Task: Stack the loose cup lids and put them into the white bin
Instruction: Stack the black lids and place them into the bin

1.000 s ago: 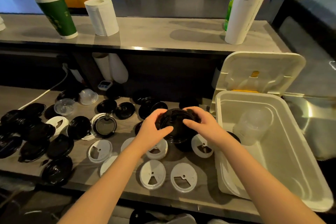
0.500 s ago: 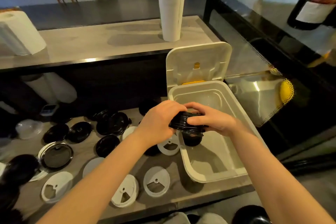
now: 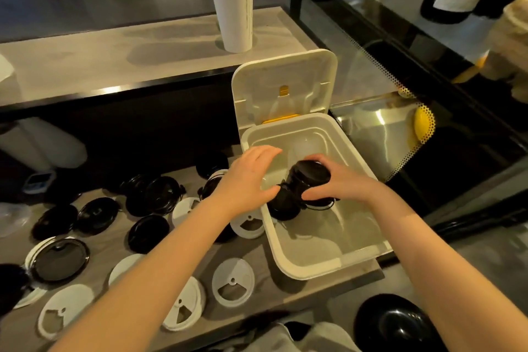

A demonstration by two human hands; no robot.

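Since the earlier frame (head view, the only one), the stack of black lids (image 3: 303,187) has gone from over the rim to inside the mouth of the white bin (image 3: 310,268), and it now lies tipped on its side. Right hand (image 3: 341,184) grips the upper end, fingers curled round it. Left hand (image 3: 247,178) has slackened: fingers straight, thumb at the lower end, contact uncertain.

Handling, judged: thin plastic, light, a little springy. Nested lids slip apart easily, so hold round the rims or across both ends, never by one lid. The lower end looks slightly splayed.

Surroundings: hinged cover (image 3: 283,86) stands open behind the bin, and something clear lies at its far end. Loose white lids (image 3: 233,281) and loose black lids (image 3: 148,233) lie on the counter to the left. Tall cup stack (image 3: 234,0) stands on the upper shelf, well apart. Only the bin's left wall stands in the left wrist's way.
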